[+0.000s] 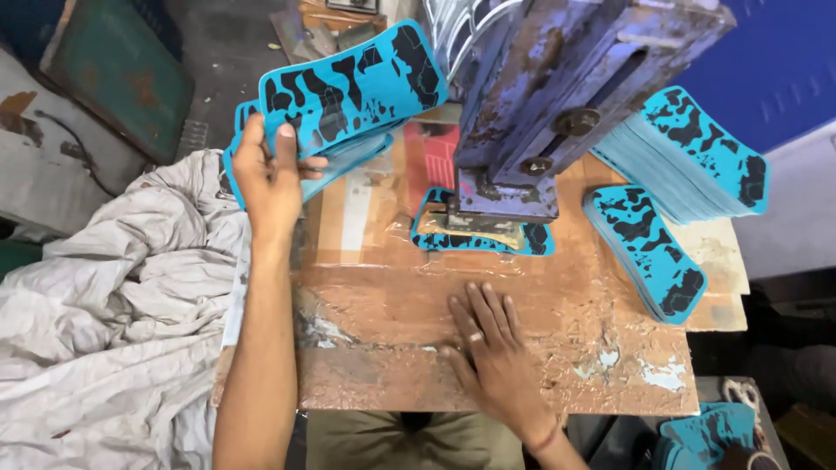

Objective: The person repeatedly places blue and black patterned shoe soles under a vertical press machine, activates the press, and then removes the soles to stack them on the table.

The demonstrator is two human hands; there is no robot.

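A worn purple metal press (557, 96) stands on the scuffed brown worktable (522, 348), a turquoise-and-black patterned flat piece (475, 237) under its head, probably foam. The left hand (270, 178) grips a curved sheet (357, 83) from the left stack; the right hand (488, 339) lies flat, fingers spread, on the table

The turquoise-and-black sheets (353, 87) looked like thin, bendable foam or rubber with a matt printed face, as did the stacks (649, 248) of them. The table (488, 348) was covered in wrinkled, glossy brown tape, scuffed to white in patches. The press (557, 96) was heavy metal with chipped purple paint and rust, and the grey cloth (113, 322) looked coarse, crumpled and matt.
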